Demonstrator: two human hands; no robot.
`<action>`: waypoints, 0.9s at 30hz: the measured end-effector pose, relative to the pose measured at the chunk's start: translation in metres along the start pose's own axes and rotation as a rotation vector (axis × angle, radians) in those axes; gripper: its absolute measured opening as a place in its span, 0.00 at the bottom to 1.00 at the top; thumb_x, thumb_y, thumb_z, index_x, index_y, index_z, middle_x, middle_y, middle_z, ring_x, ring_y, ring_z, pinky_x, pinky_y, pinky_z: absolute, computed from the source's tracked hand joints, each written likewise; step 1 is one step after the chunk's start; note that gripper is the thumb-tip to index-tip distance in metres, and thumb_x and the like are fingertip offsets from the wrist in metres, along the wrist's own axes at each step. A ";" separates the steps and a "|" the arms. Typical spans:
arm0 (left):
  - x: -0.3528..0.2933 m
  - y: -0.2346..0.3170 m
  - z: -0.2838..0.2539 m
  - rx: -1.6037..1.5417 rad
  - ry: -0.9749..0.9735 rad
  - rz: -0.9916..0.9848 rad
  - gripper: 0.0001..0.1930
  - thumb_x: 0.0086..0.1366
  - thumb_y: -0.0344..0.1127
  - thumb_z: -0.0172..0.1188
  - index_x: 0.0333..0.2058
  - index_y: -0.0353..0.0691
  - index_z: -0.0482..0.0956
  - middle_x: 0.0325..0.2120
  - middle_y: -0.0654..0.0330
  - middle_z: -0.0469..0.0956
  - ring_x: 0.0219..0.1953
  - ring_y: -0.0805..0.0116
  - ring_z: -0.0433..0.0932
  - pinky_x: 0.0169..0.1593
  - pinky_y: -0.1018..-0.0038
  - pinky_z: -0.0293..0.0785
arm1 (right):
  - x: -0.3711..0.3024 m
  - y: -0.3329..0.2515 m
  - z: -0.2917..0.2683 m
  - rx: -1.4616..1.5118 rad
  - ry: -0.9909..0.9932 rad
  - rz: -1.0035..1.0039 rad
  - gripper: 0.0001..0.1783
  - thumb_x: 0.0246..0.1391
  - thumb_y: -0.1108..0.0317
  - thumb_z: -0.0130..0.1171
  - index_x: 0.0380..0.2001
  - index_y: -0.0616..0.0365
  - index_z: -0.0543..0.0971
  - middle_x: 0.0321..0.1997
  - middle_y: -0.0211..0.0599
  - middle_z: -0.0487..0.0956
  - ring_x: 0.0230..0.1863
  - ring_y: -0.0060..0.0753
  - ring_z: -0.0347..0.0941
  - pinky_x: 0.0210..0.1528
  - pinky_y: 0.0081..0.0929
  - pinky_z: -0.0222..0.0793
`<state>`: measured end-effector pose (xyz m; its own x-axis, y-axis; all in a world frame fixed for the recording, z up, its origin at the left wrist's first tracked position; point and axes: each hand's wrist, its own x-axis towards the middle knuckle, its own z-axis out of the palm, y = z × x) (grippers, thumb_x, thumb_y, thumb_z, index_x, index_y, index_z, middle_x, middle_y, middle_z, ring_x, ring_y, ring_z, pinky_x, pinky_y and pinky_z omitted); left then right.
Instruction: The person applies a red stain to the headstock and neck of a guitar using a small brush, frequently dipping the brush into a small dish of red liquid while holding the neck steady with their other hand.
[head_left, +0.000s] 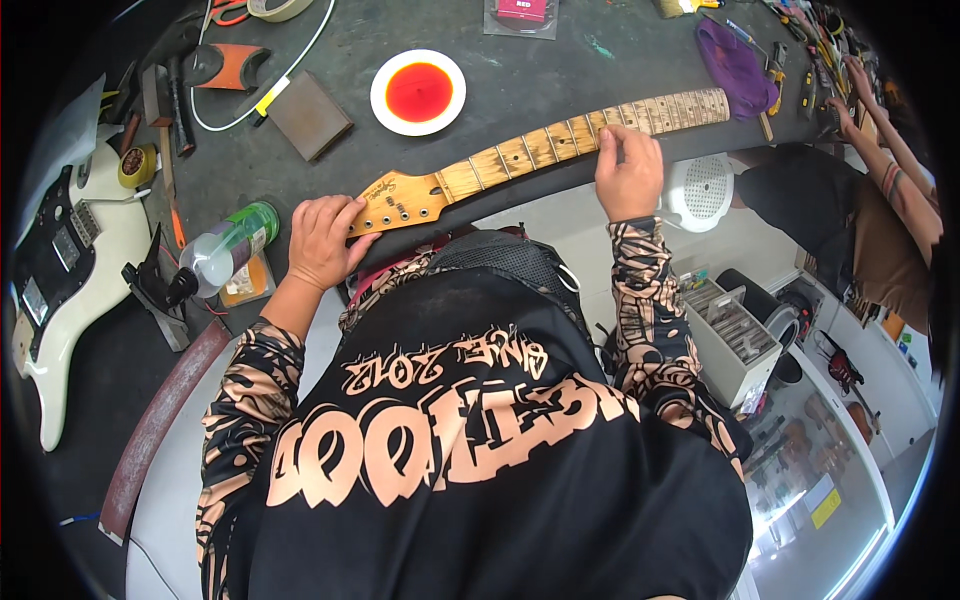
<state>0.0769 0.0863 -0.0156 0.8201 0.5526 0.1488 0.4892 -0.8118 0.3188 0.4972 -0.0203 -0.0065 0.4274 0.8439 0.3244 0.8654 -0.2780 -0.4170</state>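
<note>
A maple-coloured guitar neck (520,154) with dark grain and metal frets lies slantwise along the bench's near edge. Its headstock (402,197) is at the left, the bare fretboard end at the right. My left hand (325,240) is closed round the headstock's tip, thumb below and fingers on top. My right hand (630,178) is pinched at the fretboard's near edge, past the middle; whatever its fingertips hold, if anything, is hidden. Beyond the neck stands a white dish (379,95) of red-orange liquid (419,91).
On the bench are a brown block (310,115), a white cable, a purple cloth (737,70) and hand tools. A green-labelled bottle (235,243) and a white guitar body (75,270) lie left. Another person's arms (885,140) show at right, beyond a white perforated stool (699,190).
</note>
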 end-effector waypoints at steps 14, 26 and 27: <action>0.002 0.001 -0.002 0.000 -0.002 0.007 0.32 0.53 0.45 0.73 0.55 0.44 0.73 0.48 0.58 0.76 0.51 0.55 0.74 0.58 0.55 0.65 | 0.025 -0.003 0.006 -0.003 -0.012 -0.120 0.04 0.59 0.68 0.62 0.33 0.56 0.82 0.33 0.38 0.80 0.39 0.47 0.76 0.44 0.41 0.72; 0.002 0.001 -0.004 0.012 0.031 0.008 0.30 0.56 0.46 0.72 0.55 0.45 0.73 0.47 0.59 0.76 0.51 0.56 0.74 0.58 0.57 0.66 | 0.013 -0.001 -0.027 0.092 0.180 0.255 0.08 0.60 0.67 0.65 0.36 0.61 0.84 0.31 0.36 0.81 0.28 0.32 0.76 0.34 0.31 0.73; 0.002 0.001 -0.002 -0.006 0.040 0.016 0.31 0.55 0.46 0.72 0.55 0.44 0.73 0.48 0.58 0.76 0.51 0.55 0.74 0.58 0.56 0.66 | 0.011 -0.008 -0.027 0.133 0.138 0.219 0.07 0.60 0.67 0.65 0.36 0.60 0.84 0.31 0.36 0.81 0.28 0.33 0.77 0.34 0.31 0.73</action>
<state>0.0785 0.0873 -0.0129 0.8152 0.5468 0.1910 0.4745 -0.8196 0.3212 0.5014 -0.0213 0.0231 0.6399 0.6975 0.3225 0.7103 -0.3766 -0.5948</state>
